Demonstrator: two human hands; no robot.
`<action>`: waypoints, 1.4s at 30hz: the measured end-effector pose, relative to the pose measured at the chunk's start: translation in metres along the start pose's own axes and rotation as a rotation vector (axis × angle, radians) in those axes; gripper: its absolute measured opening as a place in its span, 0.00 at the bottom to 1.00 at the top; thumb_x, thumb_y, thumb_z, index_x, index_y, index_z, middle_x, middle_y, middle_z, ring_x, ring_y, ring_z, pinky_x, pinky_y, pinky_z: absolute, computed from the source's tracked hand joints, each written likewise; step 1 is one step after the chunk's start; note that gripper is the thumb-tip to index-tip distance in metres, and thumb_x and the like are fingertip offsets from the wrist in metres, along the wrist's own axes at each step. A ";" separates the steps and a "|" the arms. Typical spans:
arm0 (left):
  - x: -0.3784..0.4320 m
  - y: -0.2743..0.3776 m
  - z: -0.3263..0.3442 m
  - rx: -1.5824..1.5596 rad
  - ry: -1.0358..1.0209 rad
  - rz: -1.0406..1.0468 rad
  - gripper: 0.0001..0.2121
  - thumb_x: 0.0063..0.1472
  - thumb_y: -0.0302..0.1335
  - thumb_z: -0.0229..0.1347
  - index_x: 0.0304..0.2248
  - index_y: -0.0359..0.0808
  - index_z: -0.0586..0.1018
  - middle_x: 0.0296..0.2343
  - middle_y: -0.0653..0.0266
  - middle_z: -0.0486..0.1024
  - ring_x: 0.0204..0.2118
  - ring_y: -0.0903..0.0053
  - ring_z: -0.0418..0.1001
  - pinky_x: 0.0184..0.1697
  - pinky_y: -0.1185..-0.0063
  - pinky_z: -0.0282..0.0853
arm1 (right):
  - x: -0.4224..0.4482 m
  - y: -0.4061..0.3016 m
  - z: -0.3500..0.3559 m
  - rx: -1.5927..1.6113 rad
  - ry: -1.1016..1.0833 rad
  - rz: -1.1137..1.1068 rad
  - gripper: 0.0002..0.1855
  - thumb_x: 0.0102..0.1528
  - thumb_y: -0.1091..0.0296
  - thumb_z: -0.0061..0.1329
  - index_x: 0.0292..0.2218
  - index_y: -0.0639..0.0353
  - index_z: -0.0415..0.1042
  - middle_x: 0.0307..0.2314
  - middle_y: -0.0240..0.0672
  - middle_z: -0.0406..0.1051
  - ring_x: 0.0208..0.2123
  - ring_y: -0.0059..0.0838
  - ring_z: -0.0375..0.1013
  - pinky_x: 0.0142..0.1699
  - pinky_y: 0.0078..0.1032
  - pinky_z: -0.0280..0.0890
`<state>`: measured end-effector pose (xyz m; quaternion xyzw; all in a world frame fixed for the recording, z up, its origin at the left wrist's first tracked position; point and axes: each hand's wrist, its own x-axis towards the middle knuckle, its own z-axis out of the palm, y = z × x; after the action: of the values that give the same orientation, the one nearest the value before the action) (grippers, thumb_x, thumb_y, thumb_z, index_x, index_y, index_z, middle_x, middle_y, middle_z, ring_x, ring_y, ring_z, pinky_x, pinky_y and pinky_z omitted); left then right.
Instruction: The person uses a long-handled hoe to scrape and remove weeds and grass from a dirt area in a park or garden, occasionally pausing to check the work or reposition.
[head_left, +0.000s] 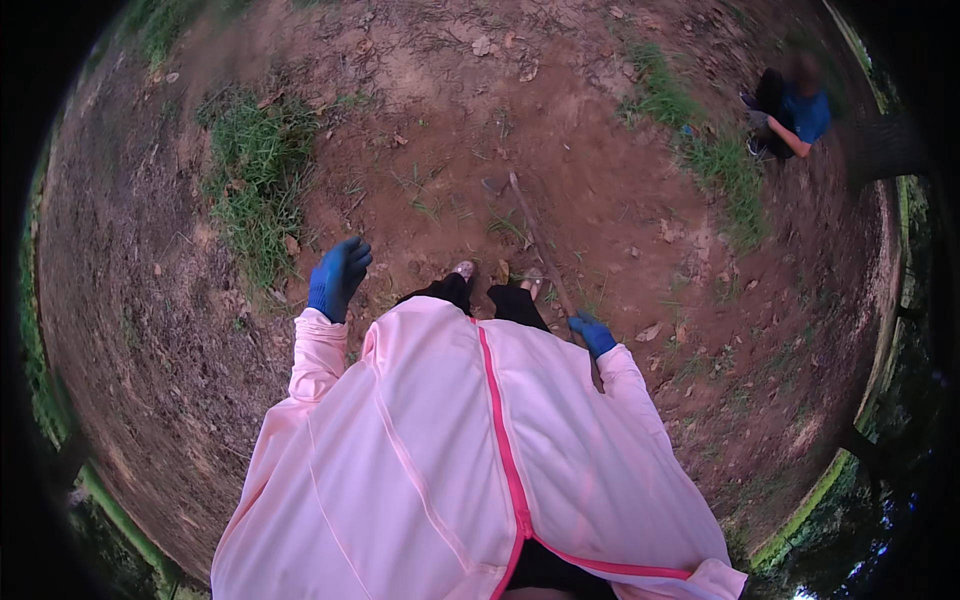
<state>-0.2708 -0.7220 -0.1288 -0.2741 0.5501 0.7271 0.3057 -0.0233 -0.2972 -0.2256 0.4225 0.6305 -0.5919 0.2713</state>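
Observation:
My right hand (592, 334), in a blue work glove, grips the wooden handle (538, 238) of a hoe beside my right hip. The handle slants away past my right shoe, and its metal head (495, 184) rests at the reddish soil ahead of my feet. My left hand (339, 279) also wears a blue glove and hangs out to the left, its fingers loosely bent, with no object visible in it. Below that hand is bare soil, with a thick grass clump (259, 180) just beyond. Light-coloured shoes (464, 270) show under my black trousers.
To the far right a person (806, 116) in a blue top is low to the ground, beside a strip of grass (724, 176). A dark tree trunk (885, 150) stands behind them. Dry leaves (481, 46) and small grass tufts (427, 206) dot the soil.

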 end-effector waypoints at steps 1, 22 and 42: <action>0.000 0.002 -0.003 0.003 0.023 -0.002 0.19 0.57 0.38 0.43 0.45 0.37 0.65 0.41 0.62 0.68 0.39 0.78 0.68 0.41 0.82 0.61 | -0.004 -0.006 -0.004 0.010 0.004 -0.008 0.27 0.47 0.57 0.46 0.47 0.60 0.60 0.34 0.41 0.67 0.35 0.29 0.67 0.40 0.21 0.61; -0.017 0.000 -0.046 -0.083 0.065 0.045 0.19 0.57 0.38 0.43 0.45 0.36 0.65 0.40 0.64 0.69 0.40 0.79 0.68 0.41 0.82 0.61 | 0.084 -0.201 0.003 0.262 0.021 0.124 0.14 0.49 0.57 0.40 0.32 0.59 0.61 0.19 0.38 0.66 0.13 0.32 0.63 0.17 0.30 0.62; 0.026 -0.004 0.017 0.085 -0.012 -0.131 0.17 0.56 0.35 0.44 0.44 0.36 0.66 0.39 0.63 0.69 0.38 0.78 0.69 0.37 0.82 0.64 | -0.093 -0.093 0.011 0.190 -0.235 0.229 0.21 0.50 0.62 0.38 0.45 0.58 0.54 0.14 0.32 0.62 0.09 0.20 0.58 0.12 0.19 0.54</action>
<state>-0.2859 -0.7014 -0.1459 -0.2921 0.5595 0.6833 0.3671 -0.0585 -0.3225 -0.1007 0.4431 0.4839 -0.6592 0.3674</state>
